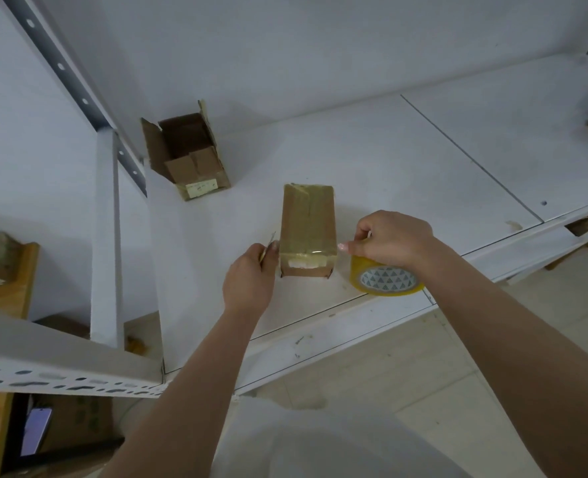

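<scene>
Head view, looking down onto a white shelf. A small sealed cardboard box stands just below the centre of the frame, near the shelf's front edge, with its long axis running away from the viewer. A glossy band of tape crosses the near end of the box's top from side to side.

The left hand lies just left of the box. Its fingers are curled and pinch a thin pale sliver at the box's left edge; what this sliver is cannot be told.

The right hand lies just right of the box. Its fingers are curled over a yellowish tape roll, which it holds against the shelf beside the box's near right corner. One fingertip touches the right end of the tape band.

An open carton with raised flaps sits in the upper left of the frame, well apart from the box. A perforated steel upright runs diagonally behind it. At the lower left, below the shelf rail, is a phone. A tiled floor fills the lower right.
</scene>
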`<act>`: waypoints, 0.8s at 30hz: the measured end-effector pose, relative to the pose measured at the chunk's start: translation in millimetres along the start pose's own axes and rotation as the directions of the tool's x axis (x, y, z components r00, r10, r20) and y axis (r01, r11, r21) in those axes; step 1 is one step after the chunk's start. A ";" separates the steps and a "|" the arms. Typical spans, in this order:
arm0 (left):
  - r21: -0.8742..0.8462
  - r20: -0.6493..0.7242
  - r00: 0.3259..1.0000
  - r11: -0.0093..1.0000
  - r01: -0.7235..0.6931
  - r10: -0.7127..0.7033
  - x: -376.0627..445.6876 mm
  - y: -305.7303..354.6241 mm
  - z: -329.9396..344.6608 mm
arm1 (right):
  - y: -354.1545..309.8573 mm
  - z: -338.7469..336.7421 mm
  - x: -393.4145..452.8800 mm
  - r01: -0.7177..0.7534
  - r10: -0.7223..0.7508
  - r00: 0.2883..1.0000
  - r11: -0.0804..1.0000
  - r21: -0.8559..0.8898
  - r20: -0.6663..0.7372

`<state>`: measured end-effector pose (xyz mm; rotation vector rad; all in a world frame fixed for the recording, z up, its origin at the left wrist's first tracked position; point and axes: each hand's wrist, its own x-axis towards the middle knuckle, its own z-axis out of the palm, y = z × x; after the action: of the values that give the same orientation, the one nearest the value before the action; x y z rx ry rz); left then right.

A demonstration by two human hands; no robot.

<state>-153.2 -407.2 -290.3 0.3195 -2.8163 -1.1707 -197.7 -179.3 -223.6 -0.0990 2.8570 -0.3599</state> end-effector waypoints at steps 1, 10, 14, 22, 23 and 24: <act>0.017 0.001 1.000 1.000 0.022 -0.022 -2.0 1.7 4.6 | 0.2 -0.3 -0.3 0.001 -0.001 1.000 1.000 -0.002 0.003; -0.018 0.007 0.995 0.995 0.100 -0.100 -1.8 -2.7 2.8 | 1.2 0.0 -0.5 -0.004 0.004 1.000 1.000 0.021 -0.002; -0.229 -0.111 0.991 0.968 -0.099 0.075 17.6 22.3 -29.5 | 0.2 -0.8 2.0 -0.005 0.004 1.000 1.000 0.014 0.029; -0.291 0.596 0.757 0.951 -0.106 0.267 40.7 87.4 -20.7 | 11.1 -11.9 -0.4 -0.026 -0.049 0.977 0.939 0.343 0.208; -0.269 0.598 0.762 0.958 -0.102 0.249 41.9 87.2 -19.0 | 15.7 -14.8 -2.7 -0.040 -0.071 0.966 0.908 0.417 0.248; -0.254 0.588 0.770 0.961 -0.114 0.247 42.9 86.7 -17.5 | 20.3 -17.5 -4.6 -0.051 -0.092 0.956 0.882 0.468 0.278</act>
<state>-206.5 -369.2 -216.9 -0.4362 -3.0825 -1.7608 -198.5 -155.0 -211.2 -0.0802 2.3995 -0.9492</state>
